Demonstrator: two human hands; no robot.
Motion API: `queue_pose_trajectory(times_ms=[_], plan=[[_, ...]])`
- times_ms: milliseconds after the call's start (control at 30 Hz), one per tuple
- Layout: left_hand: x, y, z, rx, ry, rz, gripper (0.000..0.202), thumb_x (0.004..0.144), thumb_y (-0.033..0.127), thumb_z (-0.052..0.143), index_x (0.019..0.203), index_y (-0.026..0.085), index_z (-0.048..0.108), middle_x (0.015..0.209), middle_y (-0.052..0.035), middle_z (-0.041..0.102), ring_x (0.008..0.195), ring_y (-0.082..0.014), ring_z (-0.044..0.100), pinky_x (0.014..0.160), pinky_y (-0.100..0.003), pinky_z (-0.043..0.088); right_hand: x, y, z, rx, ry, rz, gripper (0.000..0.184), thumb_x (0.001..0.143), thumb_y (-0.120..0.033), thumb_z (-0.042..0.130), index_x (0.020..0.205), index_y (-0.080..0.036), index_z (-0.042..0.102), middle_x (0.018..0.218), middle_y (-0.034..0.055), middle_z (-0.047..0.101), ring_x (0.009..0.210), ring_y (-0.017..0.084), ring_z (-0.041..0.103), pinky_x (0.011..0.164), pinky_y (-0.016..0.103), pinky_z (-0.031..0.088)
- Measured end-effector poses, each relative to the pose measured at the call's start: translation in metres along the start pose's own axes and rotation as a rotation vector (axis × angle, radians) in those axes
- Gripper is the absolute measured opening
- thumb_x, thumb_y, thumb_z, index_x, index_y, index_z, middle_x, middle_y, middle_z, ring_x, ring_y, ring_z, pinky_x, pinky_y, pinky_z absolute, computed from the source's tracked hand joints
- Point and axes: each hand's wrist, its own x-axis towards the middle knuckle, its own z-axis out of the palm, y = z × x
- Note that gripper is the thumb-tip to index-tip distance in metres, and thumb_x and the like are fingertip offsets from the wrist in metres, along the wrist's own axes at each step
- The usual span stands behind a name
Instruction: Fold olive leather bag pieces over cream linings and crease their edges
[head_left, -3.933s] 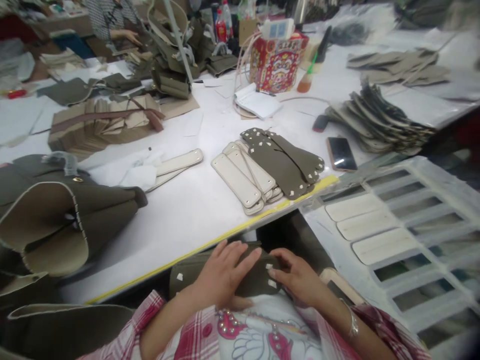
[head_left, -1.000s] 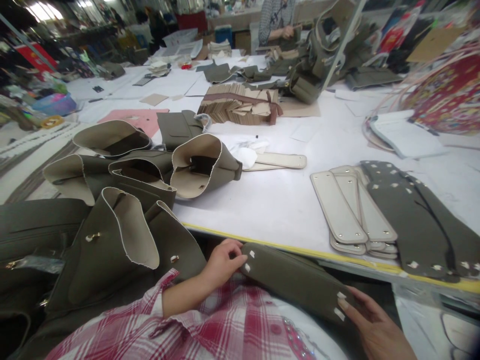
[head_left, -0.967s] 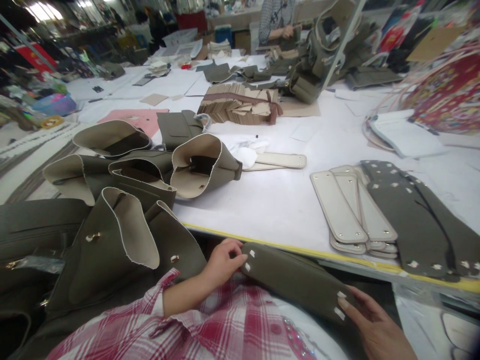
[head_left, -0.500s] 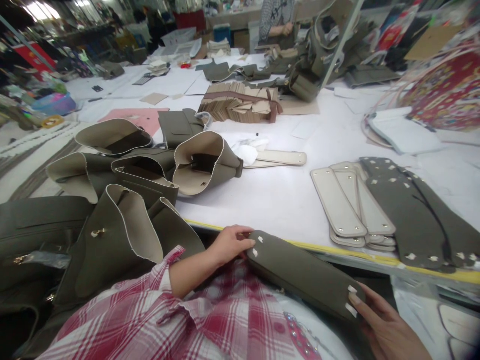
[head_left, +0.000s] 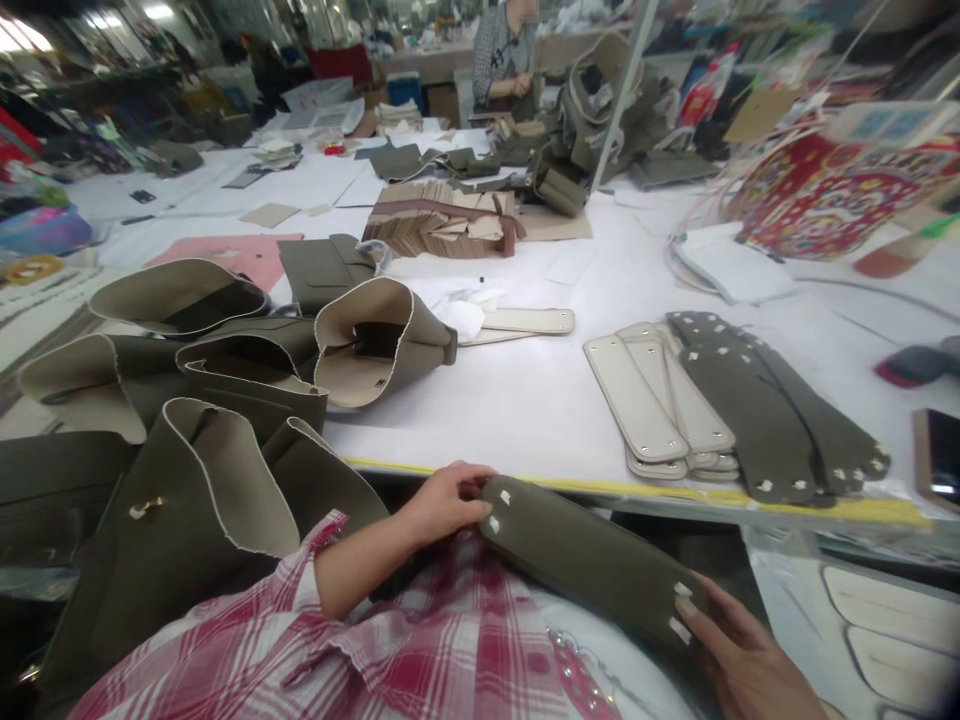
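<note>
I hold a long olive leather base panel (head_left: 592,560) across my lap, below the table's yellow edge. My left hand (head_left: 442,502) grips its left end, fingers closed on the rim beside small white tabs. My right hand (head_left: 750,660) grips the right end, thumb by two white tabs. On the table lie a stack of cream base panels (head_left: 652,405) and a stack of olive panels (head_left: 765,410). Open olive bag bodies (head_left: 367,345) with cream lining sit to my left.
A bundle of tan card pieces (head_left: 442,220) tied with a strap lies mid-table. A red patterned box (head_left: 825,190) stands at the right, a phone (head_left: 937,460) near the right edge. Another person (head_left: 502,50) works at the far end.
The view has swung a little to the right and the panel has shifted slightly in my lap. Both hands keep their hold on its ends.
</note>
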Motion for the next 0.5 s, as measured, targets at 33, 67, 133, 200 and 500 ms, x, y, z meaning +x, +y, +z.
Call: queue_pose_trajectory(times_ms=[33,67,133,200,500], plan=[[0.001,-0.001,-0.001,-0.007,-0.01,-0.001,0.042,0.064,0.014,0.061,0.106,0.019,0.063,0.1,-0.0045,0.057,0.083,-0.0152,0.056,0.078,-0.029,0.047,0.002,0.0,-0.003,-0.076,-0.016,-0.019,0.077,0.048,-0.054,0.072,0.115,-0.021,0.05,0.112,0.007,0.062,0.103,0.025,0.058,0.076,0.026,0.052],[0.002,-0.001,-0.002,-0.016,-0.019,-0.003,0.041,0.064,0.014,0.062,0.105,0.019,0.064,0.1,-0.0046,0.057,0.083,-0.0151,0.056,0.076,-0.028,0.048,0.004,-0.001,-0.006,-0.167,-0.043,-0.043,0.076,0.052,-0.057,0.069,0.116,-0.021,0.049,0.109,0.0076,0.063,0.099,0.026,0.06,0.08,0.03,0.052],[0.004,-0.002,-0.003,-0.044,-0.024,-0.015,0.04,0.063,0.014,0.062,0.104,0.017,0.064,0.099,-0.0048,0.057,0.082,-0.0149,0.056,0.073,-0.026,0.048,0.008,-0.004,-0.014,-0.375,-0.112,-0.131,0.074,0.059,-0.061,0.061,0.118,-0.019,0.047,0.108,0.0099,0.063,0.095,0.026,0.061,0.085,0.036,0.05],[0.006,-0.002,-0.003,-0.073,-0.02,-0.037,0.041,0.063,0.013,0.062,0.103,0.017,0.064,0.099,-0.0051,0.057,0.081,-0.015,0.055,0.069,-0.025,0.048,0.009,-0.01,-0.019,-0.605,-0.15,-0.298,0.071,0.064,-0.061,0.056,0.119,-0.017,0.047,0.115,0.0133,0.059,0.101,0.029,0.058,0.09,0.041,0.046],[0.011,-0.006,0.004,-0.147,0.008,-0.103,0.043,0.064,0.016,0.062,0.107,0.016,0.06,0.098,-0.0068,0.059,0.083,-0.017,0.056,0.06,-0.024,0.049,-0.011,-0.055,0.083,-1.227,-0.267,-1.231,0.084,0.062,-0.046,0.069,0.131,-0.01,0.037,0.127,0.0179,0.047,0.117,0.032,0.042,0.098,0.047,0.035]])
